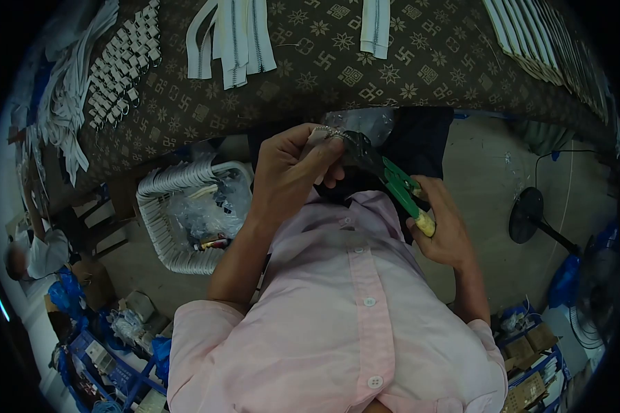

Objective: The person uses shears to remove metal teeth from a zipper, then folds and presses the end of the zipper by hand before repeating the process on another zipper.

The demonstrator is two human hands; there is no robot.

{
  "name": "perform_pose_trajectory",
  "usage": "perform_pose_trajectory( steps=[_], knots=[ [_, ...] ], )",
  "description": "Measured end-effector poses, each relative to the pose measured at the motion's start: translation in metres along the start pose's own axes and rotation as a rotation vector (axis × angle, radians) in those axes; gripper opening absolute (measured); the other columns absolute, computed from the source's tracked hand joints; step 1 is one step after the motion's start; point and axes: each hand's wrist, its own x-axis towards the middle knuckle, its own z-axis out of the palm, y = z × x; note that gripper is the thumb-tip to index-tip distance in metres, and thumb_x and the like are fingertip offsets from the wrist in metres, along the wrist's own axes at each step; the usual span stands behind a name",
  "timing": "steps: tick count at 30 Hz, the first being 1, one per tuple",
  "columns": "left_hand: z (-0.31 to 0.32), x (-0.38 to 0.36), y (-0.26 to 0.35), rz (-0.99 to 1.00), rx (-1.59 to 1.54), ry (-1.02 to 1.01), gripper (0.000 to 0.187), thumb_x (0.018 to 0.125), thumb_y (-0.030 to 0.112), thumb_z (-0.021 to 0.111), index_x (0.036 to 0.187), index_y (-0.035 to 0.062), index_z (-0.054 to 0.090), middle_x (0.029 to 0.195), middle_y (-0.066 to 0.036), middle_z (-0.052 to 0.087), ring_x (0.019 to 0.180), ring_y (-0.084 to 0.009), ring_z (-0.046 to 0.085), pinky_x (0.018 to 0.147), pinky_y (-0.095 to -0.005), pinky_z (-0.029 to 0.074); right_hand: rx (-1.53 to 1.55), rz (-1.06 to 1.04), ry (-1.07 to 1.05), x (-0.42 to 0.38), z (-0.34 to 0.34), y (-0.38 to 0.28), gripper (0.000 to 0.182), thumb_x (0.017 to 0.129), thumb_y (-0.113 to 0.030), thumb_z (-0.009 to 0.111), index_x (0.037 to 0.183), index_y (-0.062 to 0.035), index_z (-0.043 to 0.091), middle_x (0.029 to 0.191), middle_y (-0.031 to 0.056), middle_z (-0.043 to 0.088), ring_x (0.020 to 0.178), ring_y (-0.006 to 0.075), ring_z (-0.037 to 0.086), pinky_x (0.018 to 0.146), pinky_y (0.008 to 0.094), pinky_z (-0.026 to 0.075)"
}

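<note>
My left hand [293,162] is raised in front of my chest, thumb and fingers pinching a zipper [328,131] with a metal-toothed edge; most of it is hidden in the hand. Dark jaws of a pair of pliers [397,184] meet the zipper close to my left fingertips. Wrapped around the pliers' green handles, which have yellow ends, is my right hand [442,224]. Past both hands, white zippers [235,41] with metal teeth hang over the edge of a patterned cloth-covered table [310,76]. A single zipper [375,27] lies to their right.
Left of my lap stands a white woven basket [162,234] holding plastic bags. Rows of metal-clipped pieces [125,65] and white strips [69,89] hang at the table's left; more zippers [530,41] lie right. A black fan [527,215] and a seated person [41,248] are farther off.
</note>
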Motion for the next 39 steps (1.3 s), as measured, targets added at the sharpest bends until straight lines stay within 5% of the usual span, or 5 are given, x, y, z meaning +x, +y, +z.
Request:
perform_pose_trajectory(
  steps=[23,29,31,35,39],
  knots=[
    [0.018,0.002,-0.006,0.036,0.004,0.024,0.015,0.086,0.013,0.058,0.079,0.0005,0.058,0.06,0.0,0.055,0.05,-0.0033,0.049,0.044,-0.017,0.039,0.141,0.085,-0.016,-0.011,0.015,0.018,0.046,0.072,0.0,0.054,0.116,-0.0024,0.043,0.092,0.0143,0.053,0.082,0.0248,0.055,0.073,0.0309,0.044],
    [0.018,0.007,-0.007,0.159,0.268,0.11,0.015,0.085,0.012,0.057,0.074,0.0019,0.056,0.058,0.0,0.054,0.048,-0.0026,0.046,0.042,-0.0171,0.036,0.856,0.21,-0.282,-0.008,0.03,0.017,0.048,0.067,0.003,0.055,0.114,-0.0007,0.046,0.087,0.0075,0.051,0.081,0.0156,0.051,0.072,0.0275,0.043],
    [0.014,0.004,-0.007,0.218,0.514,0.178,0.015,0.085,0.012,0.057,0.074,0.0023,0.056,0.058,0.0,0.053,0.047,-0.0026,0.045,0.042,-0.0174,0.035,-0.051,-0.019,0.323,-0.006,0.038,0.017,0.048,0.066,0.002,0.055,0.113,-0.0002,0.047,0.085,0.0051,0.05,0.08,0.0126,0.049,0.072,0.0263,0.042],
    [0.009,-0.006,-0.003,0.028,0.255,-0.01,0.015,0.085,0.012,0.056,0.074,0.002,0.056,0.057,0.0,0.053,0.047,-0.0033,0.045,0.041,-0.0187,0.034,0.434,0.475,0.241,-0.011,0.035,0.027,0.054,0.067,0.003,0.053,0.12,-0.0022,0.043,0.091,0.0068,0.049,0.082,0.0135,0.049,0.074,0.027,0.042],
    [0.003,0.003,-0.007,0.059,0.022,0.027,0.013,0.086,0.011,0.056,0.083,-0.0002,0.06,0.058,-0.001,0.054,0.048,-0.0048,0.048,0.042,-0.0188,0.037,0.344,0.275,0.323,-0.026,0.026,0.042,0.059,0.067,0.004,0.053,0.124,-0.003,0.041,0.098,0.0093,0.05,0.091,0.0172,0.05,0.081,0.029,0.041]
  ],
)
